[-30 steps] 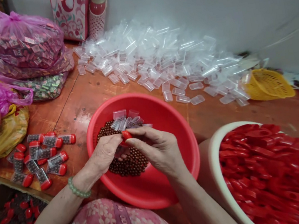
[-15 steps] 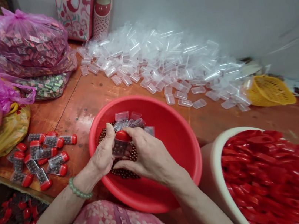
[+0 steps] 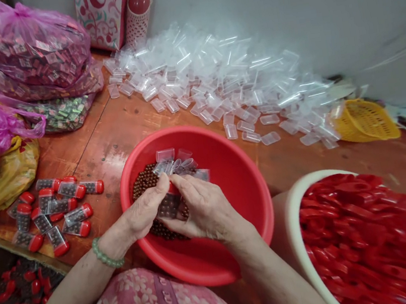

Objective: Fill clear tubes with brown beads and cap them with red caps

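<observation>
Over the red basin (image 3: 236, 182) of brown beads (image 3: 142, 182) and clear cases (image 3: 178, 166), both hands (image 3: 212, 210) clasp a bead-filled box (image 3: 168, 208).

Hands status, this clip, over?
Left hand, right hand: both holding red-capped container. Over red basin, brown beads inside. No obstruction seen.

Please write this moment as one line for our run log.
left hand: holding case | right hand: same case | case: red cap, beads inside | place: above red bowl
</observation>
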`<action>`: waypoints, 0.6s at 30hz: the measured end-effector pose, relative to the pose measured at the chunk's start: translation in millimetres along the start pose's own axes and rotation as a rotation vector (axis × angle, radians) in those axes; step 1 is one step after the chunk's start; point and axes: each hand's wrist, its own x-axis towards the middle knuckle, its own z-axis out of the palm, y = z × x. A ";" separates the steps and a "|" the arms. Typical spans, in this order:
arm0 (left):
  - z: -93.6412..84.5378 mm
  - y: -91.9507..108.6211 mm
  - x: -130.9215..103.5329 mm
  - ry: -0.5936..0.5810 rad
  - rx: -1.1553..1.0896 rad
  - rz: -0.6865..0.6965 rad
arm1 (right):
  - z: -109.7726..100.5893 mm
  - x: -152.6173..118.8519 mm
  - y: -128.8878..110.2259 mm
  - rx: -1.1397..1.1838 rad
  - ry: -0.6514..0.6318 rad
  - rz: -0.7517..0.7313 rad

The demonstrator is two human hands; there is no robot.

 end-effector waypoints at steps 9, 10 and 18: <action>0.5 -1.1 -3.6 0.033 0.128 0.096 | 1.5 -5.0 -3.1 0.109 0.053 0.077; 1.7 -1.8 -3.9 0.019 0.101 0.086 | 2.2 -5.8 -2.2 0.116 0.078 0.053; 5.9 -1.0 -4.0 0.054 -0.189 0.098 | 2.1 -2.6 -0.6 0.097 0.148 0.040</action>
